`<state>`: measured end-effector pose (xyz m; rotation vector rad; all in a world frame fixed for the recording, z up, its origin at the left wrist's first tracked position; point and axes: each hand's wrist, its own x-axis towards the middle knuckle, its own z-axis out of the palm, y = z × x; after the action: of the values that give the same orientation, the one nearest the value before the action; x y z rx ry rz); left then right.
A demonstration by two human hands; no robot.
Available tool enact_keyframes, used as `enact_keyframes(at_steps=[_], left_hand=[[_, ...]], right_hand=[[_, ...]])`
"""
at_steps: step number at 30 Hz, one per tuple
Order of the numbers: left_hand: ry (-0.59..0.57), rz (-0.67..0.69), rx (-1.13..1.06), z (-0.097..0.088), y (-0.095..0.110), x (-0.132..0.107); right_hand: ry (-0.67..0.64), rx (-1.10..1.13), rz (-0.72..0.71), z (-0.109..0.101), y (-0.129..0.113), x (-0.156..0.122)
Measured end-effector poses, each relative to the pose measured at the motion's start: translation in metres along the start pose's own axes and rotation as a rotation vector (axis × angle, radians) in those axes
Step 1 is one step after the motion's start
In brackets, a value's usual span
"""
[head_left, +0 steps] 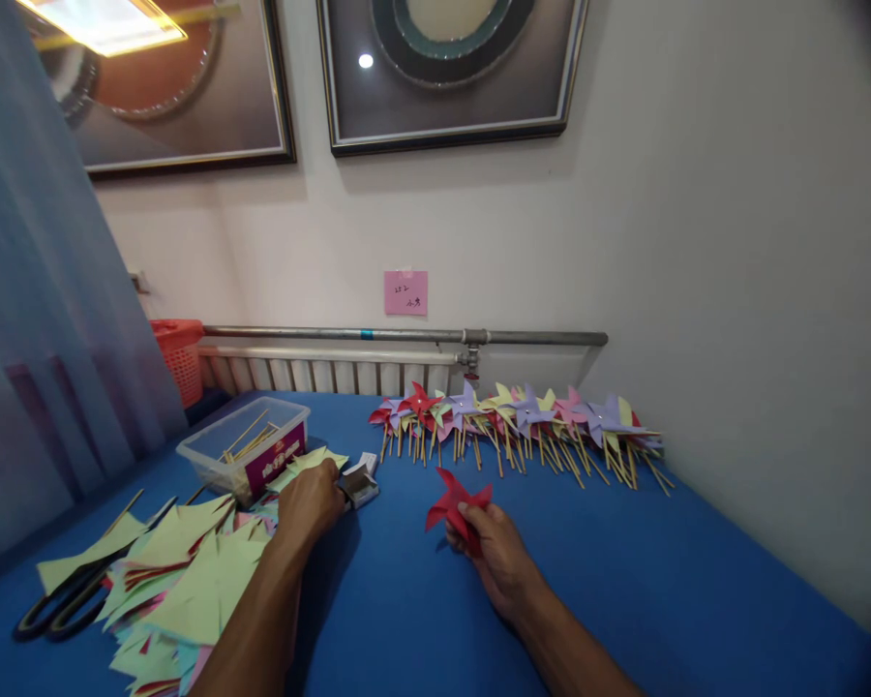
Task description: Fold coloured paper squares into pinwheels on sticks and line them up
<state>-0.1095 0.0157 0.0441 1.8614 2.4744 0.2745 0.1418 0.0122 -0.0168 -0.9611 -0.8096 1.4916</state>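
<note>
Fingers of the right hand (497, 560) are closed on a red pinwheel (456, 503), pinching its lower blade so the other points fan up and away from the palm; no stick shows on it. That hand rests low on the blue counter (660, 581), right of the box (359, 485) and well apart from it.

The left hand (309, 505) lies palm down with its fingers curled, their tips at the box's left side, touching or nearly so. Whether they grip anything I cannot tell, since the knuckles hide them. So the box lies just right of the left hand, and that hand is much the nearer of the 2.

Left of the box, just beside it, stands a clear tub (243, 447) with sticks (251, 440) lying along its length. Nearer than the box and to its left spreads loose cut paper (189, 571), mostly yellow, with scissors (58, 600) at its far left edge. Beyond the box, to its right, a finished row (523, 418) of pinwheels lines the wall.
</note>
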Motion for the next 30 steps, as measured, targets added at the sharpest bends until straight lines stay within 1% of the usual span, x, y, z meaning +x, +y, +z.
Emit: enact_keyframes(at_steps=[4,6,8,11,13,16,20,24,30], left_hand=[[0.021,0.019,-0.028,0.002,0.005,-0.002],[0.046,0.062,-0.090,0.004,0.011,-0.003],[0.050,0.133,-0.198,0.009,0.019,-0.005],[-0.016,0.270,-0.352,0.020,0.034,-0.009],[-0.054,0.355,-0.381,0.028,0.044,-0.014],[-0.095,0.438,-0.349,0.036,0.056,-0.023],[-0.184,0.495,-0.229,0.035,0.063,-0.033],[-0.193,0.536,-0.064,0.032,0.063,-0.037],[-0.188,0.565,0.037,0.036,0.061,-0.035]], right_hand=[[0.004,0.016,-0.005,-0.001,0.000,0.000],[-0.002,0.013,-0.005,-0.001,0.000,-0.001],[-0.010,0.008,-0.008,-0.001,0.000,-0.001],[-0.008,0.005,-0.010,-0.001,0.000,0.000],[-0.006,0.008,-0.014,-0.001,0.000,0.000],[0.014,0.017,-0.025,-0.001,0.001,0.001],[0.022,0.006,-0.057,0.000,0.001,0.001],[0.033,-0.006,-0.068,0.000,0.001,0.002],[0.060,-0.036,-0.085,-0.003,0.005,0.006]])
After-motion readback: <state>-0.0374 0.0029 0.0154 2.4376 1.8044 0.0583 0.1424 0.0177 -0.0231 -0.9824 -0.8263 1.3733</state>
